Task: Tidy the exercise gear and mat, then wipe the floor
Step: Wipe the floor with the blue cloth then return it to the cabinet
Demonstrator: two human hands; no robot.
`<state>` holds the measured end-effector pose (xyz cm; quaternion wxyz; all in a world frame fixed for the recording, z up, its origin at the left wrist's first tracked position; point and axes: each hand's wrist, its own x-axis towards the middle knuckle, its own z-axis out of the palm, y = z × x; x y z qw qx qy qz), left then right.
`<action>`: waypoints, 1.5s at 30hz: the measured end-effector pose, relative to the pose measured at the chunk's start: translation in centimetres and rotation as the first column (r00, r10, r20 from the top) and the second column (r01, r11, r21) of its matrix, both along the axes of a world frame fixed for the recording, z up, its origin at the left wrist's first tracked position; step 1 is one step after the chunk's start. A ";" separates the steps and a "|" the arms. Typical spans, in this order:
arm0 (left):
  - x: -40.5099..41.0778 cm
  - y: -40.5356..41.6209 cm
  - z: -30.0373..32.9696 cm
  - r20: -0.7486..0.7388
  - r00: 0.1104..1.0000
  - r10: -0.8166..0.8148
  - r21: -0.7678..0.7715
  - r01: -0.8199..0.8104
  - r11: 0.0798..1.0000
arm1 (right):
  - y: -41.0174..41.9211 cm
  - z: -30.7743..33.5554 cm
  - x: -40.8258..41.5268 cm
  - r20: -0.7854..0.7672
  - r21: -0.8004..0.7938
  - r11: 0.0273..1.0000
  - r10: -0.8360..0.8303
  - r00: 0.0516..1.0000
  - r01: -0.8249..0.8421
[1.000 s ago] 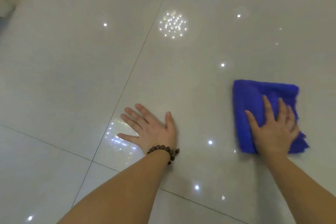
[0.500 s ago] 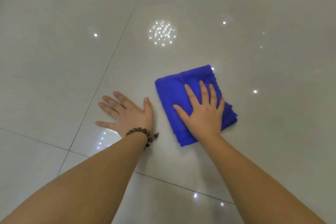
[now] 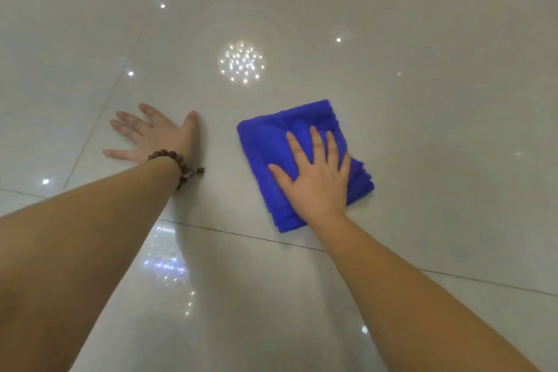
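A folded blue cloth (image 3: 265,145) lies flat on the glossy pale tiled floor (image 3: 437,130). My right hand (image 3: 317,178) presses on the cloth's near right part with straight, spread fingers. My left hand (image 3: 157,136) rests flat on the bare floor to the left of the cloth, fingers spread, with a brown bead bracelet (image 3: 175,160) on the wrist. A gap of bare tile separates the left hand from the cloth. No exercise gear or mat is in view.
Grout lines (image 3: 241,235) cross the floor in front of me and run up to the left. Ceiling lights reflect as bright spots (image 3: 241,62) on the tiles.
My right hand slid the blue cloth from the far right leftward toward my left hand, then a little away from it again. The left hand stayed flat on the floor.
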<state>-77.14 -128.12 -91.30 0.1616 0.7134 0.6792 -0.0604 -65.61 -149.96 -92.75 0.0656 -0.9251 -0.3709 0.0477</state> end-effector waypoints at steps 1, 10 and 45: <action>-0.6 0.0 0.2 0.032 0.998 -0.063 -0.009 0.063 0.998 | -1.4 0.1 0.3 0.009 -0.013 0.996 0.090 0.996 -0.090; -4.7 -17.1 1.3 0.176 0.906 -0.386 0.045 0.384 0.922 | -24.2 2.0 10.4 -0.072 -0.054 0.765 -0.644 0.762 0.642; -0.2 -25.6 0.0 -0.075 0.838 -0.541 -0.044 0.539 0.841 | -10.9 2.3 13.5 -0.080 -0.133 0.805 -0.590 0.803 0.578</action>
